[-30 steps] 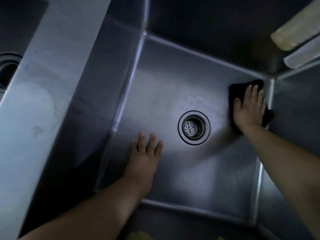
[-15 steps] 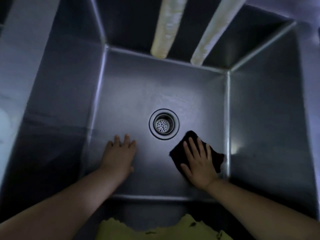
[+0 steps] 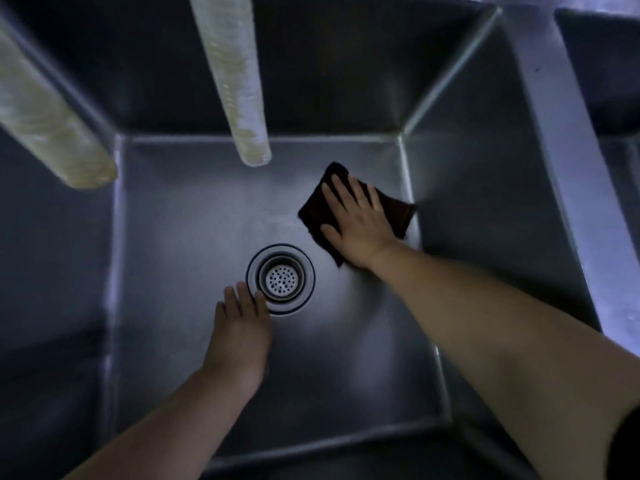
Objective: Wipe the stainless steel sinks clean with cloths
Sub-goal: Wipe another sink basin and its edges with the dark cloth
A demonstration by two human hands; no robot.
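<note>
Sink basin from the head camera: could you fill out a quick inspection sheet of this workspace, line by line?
Surface: stainless steel sink floor, dull sheen, faint streaks near the middle.
Job's things: one dark cloth lying flat on the floor, in the far right part of the basin, reaching its right wall.
Clutter: nothing seen.
Grip: right hand presses flat on the cloth, fingers straight; left hand rests bare on the floor, fingertips at the drain strainer.
Cables: nothing seen; two pale hoses hang over the basin from above.
Surroundings: a steel divider on the right with another basin beyond it.
</note>
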